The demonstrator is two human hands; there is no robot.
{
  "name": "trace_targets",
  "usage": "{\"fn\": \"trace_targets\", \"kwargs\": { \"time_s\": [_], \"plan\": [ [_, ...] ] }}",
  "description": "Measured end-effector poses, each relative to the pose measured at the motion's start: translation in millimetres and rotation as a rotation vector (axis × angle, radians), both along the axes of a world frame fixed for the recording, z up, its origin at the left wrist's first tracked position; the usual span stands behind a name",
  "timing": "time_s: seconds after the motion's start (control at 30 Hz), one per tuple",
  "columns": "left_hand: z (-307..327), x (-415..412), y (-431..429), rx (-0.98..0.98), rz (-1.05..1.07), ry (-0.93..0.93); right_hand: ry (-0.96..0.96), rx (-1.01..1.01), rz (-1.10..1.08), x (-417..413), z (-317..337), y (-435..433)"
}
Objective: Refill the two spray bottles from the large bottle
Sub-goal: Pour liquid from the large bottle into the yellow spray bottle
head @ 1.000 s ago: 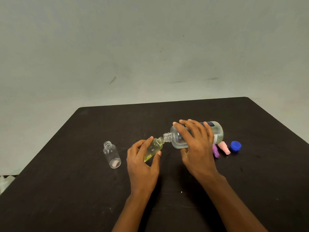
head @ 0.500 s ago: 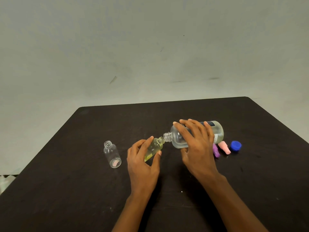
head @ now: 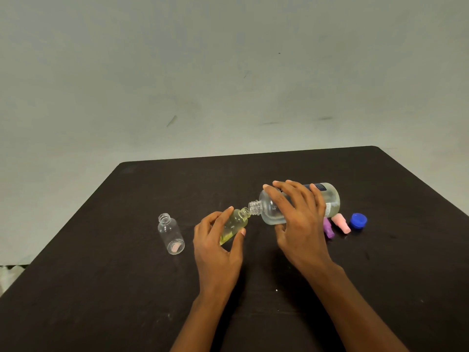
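Note:
My right hand (head: 298, 219) grips the large clear bottle (head: 332, 199), tipped almost flat with its open neck pointing left. That neck meets the mouth of a small spray bottle (head: 234, 223) with yellowish liquid inside, tilted and held by my left hand (head: 215, 246) between fingers and thumb. A second small bottle (head: 171, 233), clear and uncapped, stands upright on the table to the left, apart from both hands.
A purple spray top (head: 329, 229), a pink spray top (head: 341, 223) and a blue cap (head: 358, 220) lie on the black table (head: 101, 288) just right of my right hand. The table's far edge runs behind the bottles; a pale wall is beyond.
Nothing has visibly moved; both hands keep the same tilt, with the two bottle necks together.

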State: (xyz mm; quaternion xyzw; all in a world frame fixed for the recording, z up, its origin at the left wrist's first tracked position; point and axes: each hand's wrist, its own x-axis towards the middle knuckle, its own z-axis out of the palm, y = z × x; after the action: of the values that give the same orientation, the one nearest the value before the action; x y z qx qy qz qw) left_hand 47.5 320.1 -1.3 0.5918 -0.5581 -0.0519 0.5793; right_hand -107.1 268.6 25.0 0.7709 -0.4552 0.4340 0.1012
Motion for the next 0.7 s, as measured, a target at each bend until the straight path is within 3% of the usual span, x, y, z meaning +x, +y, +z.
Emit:
{"fn": "trace_targets", "kwargs": {
  "time_s": [0.7],
  "plan": [
    [0.8,0.1,-0.2,-0.007,0.0,-0.001,0.001,-0.001,-0.002,0.4,0.0,0.1]
  ]
}}
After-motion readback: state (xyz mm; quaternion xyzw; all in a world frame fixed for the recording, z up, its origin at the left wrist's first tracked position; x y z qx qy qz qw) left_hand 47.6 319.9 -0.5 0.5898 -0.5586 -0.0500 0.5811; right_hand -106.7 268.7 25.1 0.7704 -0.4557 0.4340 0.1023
